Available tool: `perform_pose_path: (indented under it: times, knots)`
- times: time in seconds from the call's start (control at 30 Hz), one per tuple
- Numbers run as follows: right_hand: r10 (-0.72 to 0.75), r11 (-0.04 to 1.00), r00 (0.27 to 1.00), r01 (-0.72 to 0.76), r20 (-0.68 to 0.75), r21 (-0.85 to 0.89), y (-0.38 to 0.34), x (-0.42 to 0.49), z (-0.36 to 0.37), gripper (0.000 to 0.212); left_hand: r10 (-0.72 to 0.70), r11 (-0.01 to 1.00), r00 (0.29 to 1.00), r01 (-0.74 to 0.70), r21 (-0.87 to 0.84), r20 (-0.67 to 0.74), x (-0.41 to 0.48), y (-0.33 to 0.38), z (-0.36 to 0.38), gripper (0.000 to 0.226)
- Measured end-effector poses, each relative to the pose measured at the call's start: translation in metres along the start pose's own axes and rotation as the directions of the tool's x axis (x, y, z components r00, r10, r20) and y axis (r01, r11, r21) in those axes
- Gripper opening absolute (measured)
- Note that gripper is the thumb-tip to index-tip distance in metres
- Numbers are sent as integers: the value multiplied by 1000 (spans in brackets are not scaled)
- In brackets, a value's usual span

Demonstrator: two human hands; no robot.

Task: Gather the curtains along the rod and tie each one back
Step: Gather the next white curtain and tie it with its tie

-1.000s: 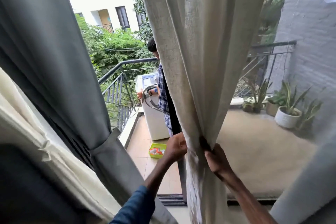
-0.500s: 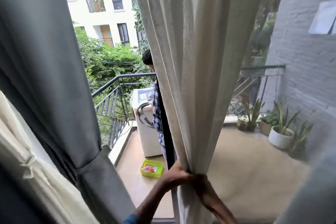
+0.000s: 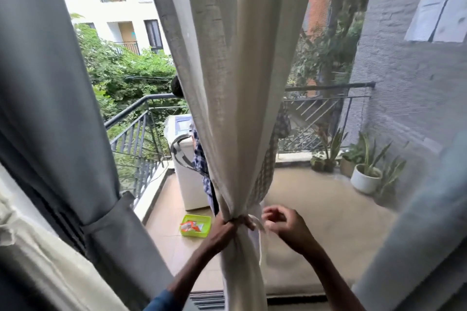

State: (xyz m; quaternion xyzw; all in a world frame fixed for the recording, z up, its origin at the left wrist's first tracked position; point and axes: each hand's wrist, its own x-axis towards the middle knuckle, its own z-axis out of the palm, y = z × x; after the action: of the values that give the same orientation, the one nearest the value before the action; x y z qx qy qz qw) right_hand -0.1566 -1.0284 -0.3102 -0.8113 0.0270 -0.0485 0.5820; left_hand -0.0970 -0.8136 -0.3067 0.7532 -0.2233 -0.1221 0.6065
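Left hand [image 3: 223,231] grips curtain [image 3: 227,121], right hand [image 3: 288,225] beside

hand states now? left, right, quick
Left hand: grip closed around the gathered curtain.
Right hand: fingers curled beside the tie; whether it holds it cannot be told.

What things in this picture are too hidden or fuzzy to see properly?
Head view only:
Curtain rod: cut off by the top edge.
Person on the balcony: mostly behind the cream curtain.
Knot: covered by the left hand.
Right hand: blurred; unclear whether it holds the tie strip.
Green tray: contents too small.
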Motion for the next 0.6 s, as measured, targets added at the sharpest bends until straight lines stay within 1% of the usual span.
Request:
perform_pose_path:
  times: [0.03,0.07,0.1,0.13,0.2,0.23,0.27,0.33,0.37,0.4,0.43,0.5,0.53,0.57,0.6]
  knots:
    - [-39,996,999,40,7,-85,-5,3,1,49,5,1000,999,-6,5,49,0,2,-2,29]
    - [-62,987,996,70,60,-147,-10,5,6,58,19,1000,994,-18,-8,107,-1,5,-2,26]
    - [-56,985,989,78,139,-157,-15,6,14,60,34,999,986,-34,-6,163,-3,10,-3,22]
    - [-25,990,974,55,225,-129,-15,9,22,58,44,999,979,-45,1,201,-5,14,-3,20]
    - [-6,993,945,45,328,-110,-17,9,28,41,-15,997,982,1,74,186,-6,16,-9,20]
    - [3,994,946,33,324,-107,-16,8,27,34,-42,990,984,17,140,173,-6,16,-13,20]
    - [6,998,954,14,300,-64,-15,7,23,30,-42,981,989,13,196,145,-3,12,-16,23]
    - [0,997,984,14,179,-78,-14,0,20,28,-43,944,999,34,327,21,6,-2,-22,31]
    - [16,992,991,0,134,-125,-18,-6,22,28,-60,904,998,66,422,-26,11,-3,-22,31]
    - [45,988,994,-29,104,-150,-20,-14,31,32,-63,836,996,87,541,-63,18,-3,-20,35]
    - [58,977,994,-37,96,-209,-25,-22,42,38,-69,734,993,118,668,-99,22,0,-16,44]
    - [61,940,982,4,181,-341,-33,-42,73,39,-129,474,980,196,859,-153,29,9,-6,60]
    - [75,924,967,25,244,-383,-37,-50,88,34,-166,394,973,216,893,-162,30,14,-2,62]
    - [118,914,952,7,284,-406,-39,-55,100,26,-212,371,966,217,903,-146,33,13,0,66]
    - [143,921,945,-19,294,-389,-42,-59,110,19,-234,398,965,204,894,-116,35,10,1,77]
